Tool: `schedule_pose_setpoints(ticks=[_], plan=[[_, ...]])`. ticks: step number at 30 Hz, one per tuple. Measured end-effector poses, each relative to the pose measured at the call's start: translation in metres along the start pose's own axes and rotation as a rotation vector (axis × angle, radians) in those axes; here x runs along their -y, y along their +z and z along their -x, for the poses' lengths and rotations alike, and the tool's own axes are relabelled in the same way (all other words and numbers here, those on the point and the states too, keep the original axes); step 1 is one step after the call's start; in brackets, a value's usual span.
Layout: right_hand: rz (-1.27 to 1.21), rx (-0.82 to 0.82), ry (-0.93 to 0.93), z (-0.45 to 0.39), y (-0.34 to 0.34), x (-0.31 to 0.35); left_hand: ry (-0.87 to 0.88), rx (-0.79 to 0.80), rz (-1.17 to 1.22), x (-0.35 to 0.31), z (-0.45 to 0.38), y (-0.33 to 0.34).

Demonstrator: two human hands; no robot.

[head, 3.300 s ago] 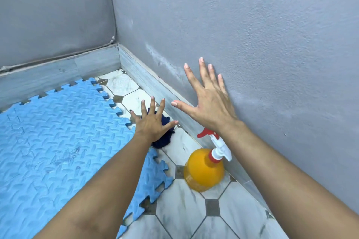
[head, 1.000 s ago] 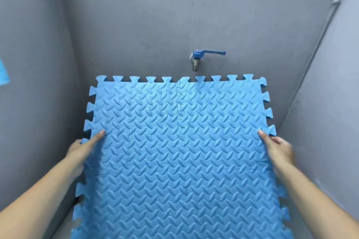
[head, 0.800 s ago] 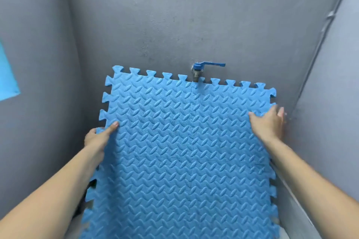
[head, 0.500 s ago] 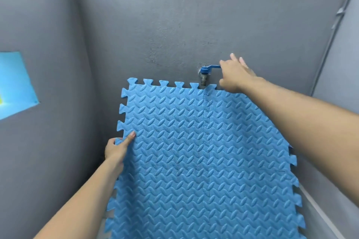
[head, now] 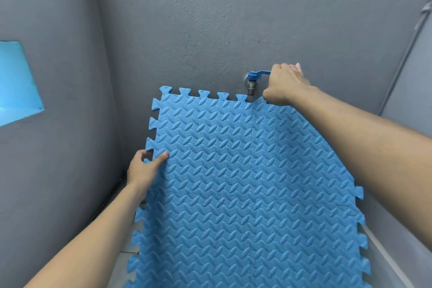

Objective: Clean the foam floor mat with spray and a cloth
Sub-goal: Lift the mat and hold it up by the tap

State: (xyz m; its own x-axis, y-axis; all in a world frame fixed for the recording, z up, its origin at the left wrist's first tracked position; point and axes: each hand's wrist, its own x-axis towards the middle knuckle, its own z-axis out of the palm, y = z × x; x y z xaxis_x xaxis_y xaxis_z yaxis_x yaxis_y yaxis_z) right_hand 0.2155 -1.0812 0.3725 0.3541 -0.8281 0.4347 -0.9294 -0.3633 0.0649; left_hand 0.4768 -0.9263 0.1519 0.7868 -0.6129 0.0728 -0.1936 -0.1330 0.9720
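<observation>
The blue foam floor mat (head: 233, 194), with jigsaw edges and a ribbed pattern, leans upright against the grey back wall. Its top edge reaches just under the tap (head: 252, 84). My left hand (head: 145, 168) grips the mat's left edge, thumb on the front face. My right hand (head: 284, 84) is closed around the tap's blue lever handle (head: 259, 74), above the mat's top right part. No spray bottle or cloth is in view.
Grey walls close in on the left (head: 58, 124), back and right. A blue-lit opening (head: 16, 82) sits in the left wall. A pipe (head: 406, 44) runs down the right corner. A strip of pale floor (head: 138, 236) shows left of the mat.
I stood the mat up against the back wall under the tap. My right hand left the mat's right edge and closed on the tap handle. My left hand kept the left edge.
</observation>
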Motion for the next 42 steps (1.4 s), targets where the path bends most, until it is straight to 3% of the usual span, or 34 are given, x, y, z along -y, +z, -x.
schedule_pose_setpoints(ticks=[4, 11, 13, 15, 17, 19, 21, 23, 25, 26, 29, 30, 31, 32, 34, 35, 36, 37, 40, 41, 42], plan=[[-0.003, -0.015, -0.008, 0.002, -0.001, 0.001, -0.022, 0.004, -0.141, -0.009, -0.009, 0.001], [-0.025, -0.043, -0.043, 0.012, -0.01, 0.004, -0.034, 0.087, -0.004, -0.015, -0.017, 0.004], [-0.275, -0.146, 0.008, 0.015, -0.002, -0.002, -0.032, 0.084, -0.007, -0.013, -0.015, 0.005], [-0.526, -0.36, 0.078, 0.026, 0.019, -0.013, -0.018, 0.098, -0.015, -0.009, -0.012, 0.007], [-0.659, -0.497, 0.205, 0.043, 0.061, -0.031, -0.029, 0.104, 0.013, -0.006, -0.004, 0.009], [-0.719, -0.442, 0.442, 0.063, 0.118, -0.05, -0.029, 0.111, 0.049, 0.0, 0.004, 0.016], [-0.677, -0.276, 0.678, 0.081, 0.172, -0.06, 0.018, 0.127, 0.086, 0.005, 0.014, 0.026], [-0.559, -0.167, 0.741, 0.09, 0.203, -0.046, 0.045, 0.142, 0.11, 0.006, 0.023, 0.037], [-0.444, -0.169, 0.538, 0.091, 0.209, -0.006, 0.031, 0.146, 0.105, 0.007, 0.023, 0.047], [-0.384, -0.185, 0.296, 0.091, 0.207, 0.024, 0.015, 0.149, 0.107, 0.007, 0.021, 0.051], [-0.117, -0.183, -0.659, 0.09, 0.207, 0.095, -0.032, 0.15, 0.156, 0.012, 0.011, 0.054], [-0.06, -0.215, -0.788, 0.079, 0.205, 0.094, -0.034, 0.14, 0.16, 0.013, 0.009, 0.054], [-0.049, -0.245, -0.744, 0.065, 0.202, 0.085, -0.03, 0.137, 0.153, 0.012, 0.009, 0.055], [-0.093, -0.257, -0.559, 0.051, 0.2, 0.07, -0.025, 0.146, 0.141, 0.01, 0.01, 0.055], [-0.287, -0.278, -0.02, 0.032, 0.197, 0.042, -0.005, 0.167, 0.127, 0.007, 0.009, 0.054], [-0.32, -0.281, 0.148, 0.034, 0.198, 0.043, -0.001, 0.171, 0.127, 0.006, 0.009, 0.054], [-0.338, -0.297, 0.189, 0.041, 0.198, 0.056, 0.002, 0.174, 0.131, 0.005, 0.009, 0.055], [-0.324, -0.317, 0.082, 0.053, 0.203, 0.076, 0.013, 0.175, 0.142, 0.006, 0.008, 0.056], [-0.151, -0.318, -0.672, 0.098, 0.222, 0.115, 0.016, 0.188, 0.265, 0.012, 0.008, 0.055], [-0.119, -0.331, -0.749, 0.096, 0.226, 0.105, 0.014, 0.188, 0.292, 0.014, 0.007, 0.053], [-0.122, -0.366, -0.695, 0.088, 0.225, 0.086, 0.028, 0.173, 0.287, 0.015, 0.005, 0.05]])
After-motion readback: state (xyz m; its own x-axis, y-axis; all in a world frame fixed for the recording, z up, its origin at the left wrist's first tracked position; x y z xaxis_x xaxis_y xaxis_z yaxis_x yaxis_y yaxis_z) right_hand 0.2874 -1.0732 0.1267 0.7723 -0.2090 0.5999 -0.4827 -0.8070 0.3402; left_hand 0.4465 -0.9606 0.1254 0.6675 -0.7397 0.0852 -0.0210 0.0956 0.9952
